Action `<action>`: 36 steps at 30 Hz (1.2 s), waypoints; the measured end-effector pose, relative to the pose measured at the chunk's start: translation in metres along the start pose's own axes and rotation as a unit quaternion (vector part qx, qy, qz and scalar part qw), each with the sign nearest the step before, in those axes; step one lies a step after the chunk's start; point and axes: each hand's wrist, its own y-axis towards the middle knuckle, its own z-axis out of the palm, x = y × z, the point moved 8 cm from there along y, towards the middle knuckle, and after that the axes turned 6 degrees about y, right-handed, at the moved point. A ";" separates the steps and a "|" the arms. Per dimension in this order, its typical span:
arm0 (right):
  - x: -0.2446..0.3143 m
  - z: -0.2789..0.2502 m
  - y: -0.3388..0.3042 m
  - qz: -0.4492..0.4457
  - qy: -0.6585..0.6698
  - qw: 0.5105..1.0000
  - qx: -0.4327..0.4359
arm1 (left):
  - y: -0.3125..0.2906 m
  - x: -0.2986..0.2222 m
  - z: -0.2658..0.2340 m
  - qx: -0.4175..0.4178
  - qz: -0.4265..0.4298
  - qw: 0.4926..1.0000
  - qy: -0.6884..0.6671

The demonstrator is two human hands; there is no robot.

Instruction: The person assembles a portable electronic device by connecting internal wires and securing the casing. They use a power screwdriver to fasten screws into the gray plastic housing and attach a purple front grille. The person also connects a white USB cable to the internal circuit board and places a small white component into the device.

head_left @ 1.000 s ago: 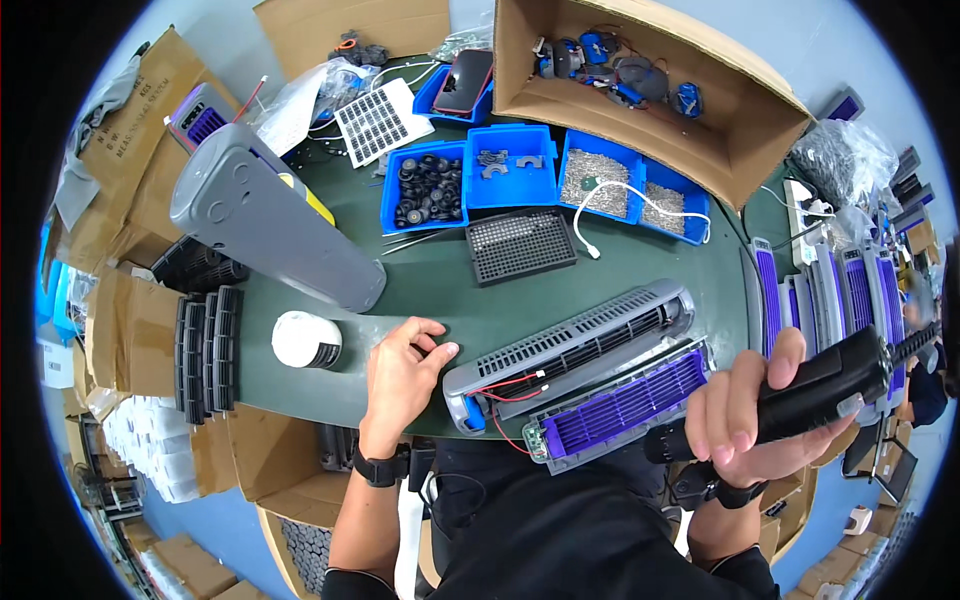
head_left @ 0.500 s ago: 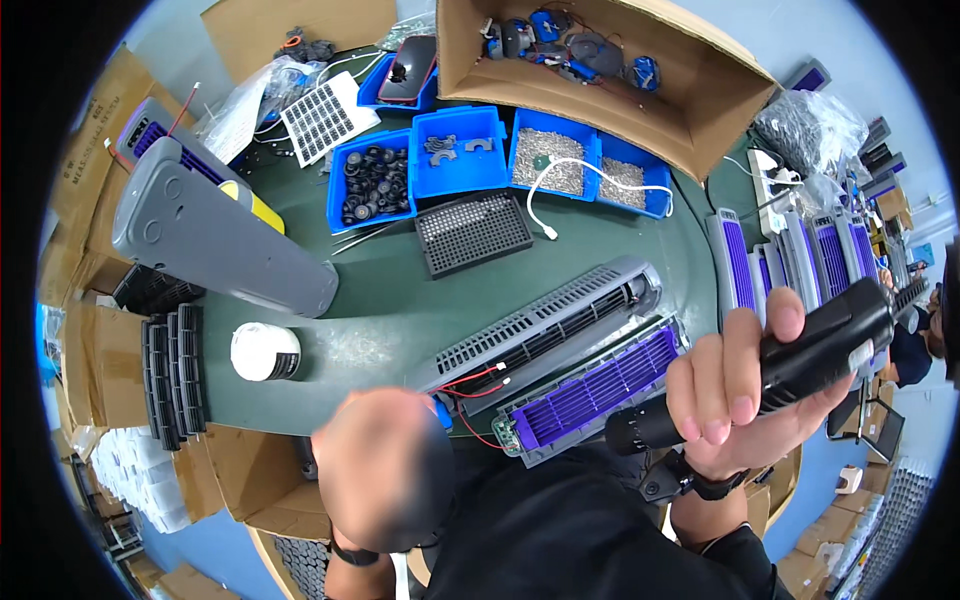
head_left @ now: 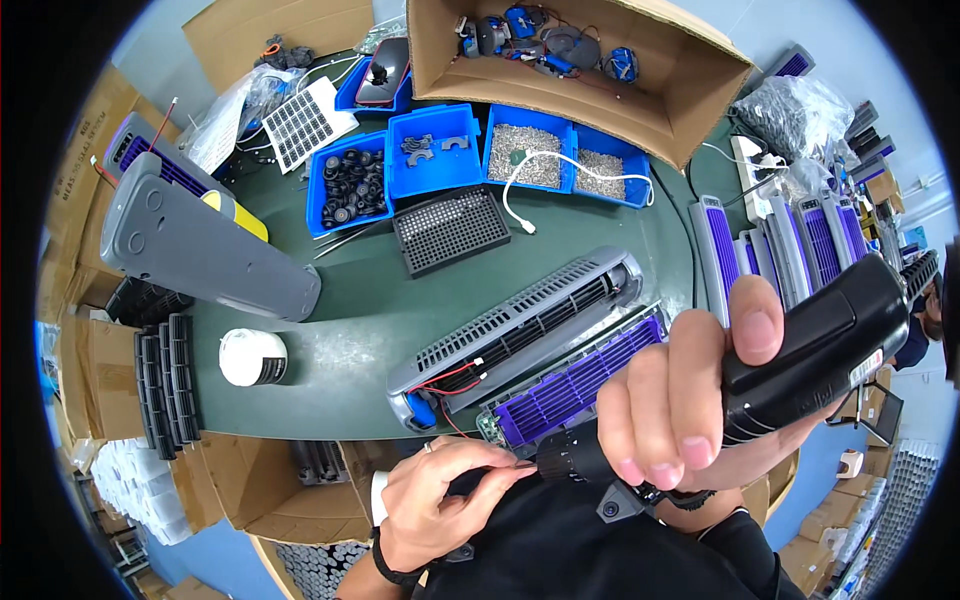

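Grasping the driver (head_left: 805, 348), the right hand (head_left: 695, 385) holds it slanted before the torso (head_left: 580, 545), near the grille (head_left: 572, 390), while the left hand (head_left: 440, 500) pinches at its nose, any item between the fingertips indiscernible.

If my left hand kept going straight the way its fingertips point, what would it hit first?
Most likely the front end of the black power tool in your right hand; your left hand has its fingertips right by it, though depth makes contact hard to judge.
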 end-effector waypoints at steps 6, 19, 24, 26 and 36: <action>0.000 -0.002 -0.001 0.012 0.005 1.000 -0.017 | -0.001 -0.002 0.001 -0.012 0.011 1.000 0.005; -0.013 0.002 -0.005 0.013 -0.001 0.999 -0.035 | 0.001 -0.006 0.005 0.029 0.044 0.996 0.071; -0.006 -0.003 -0.006 -0.010 -0.045 0.999 -0.030 | 0.017 -0.013 -0.001 0.045 0.047 0.985 0.158; 0.004 -0.010 -0.009 -0.025 -0.065 0.997 -0.029 | 0.024 0.001 -0.010 0.023 0.016 0.968 0.251; 0.029 -0.034 -0.027 -0.068 -0.108 0.988 -0.090 | -0.051 0.046 0.017 0.101 -0.007 0.954 0.284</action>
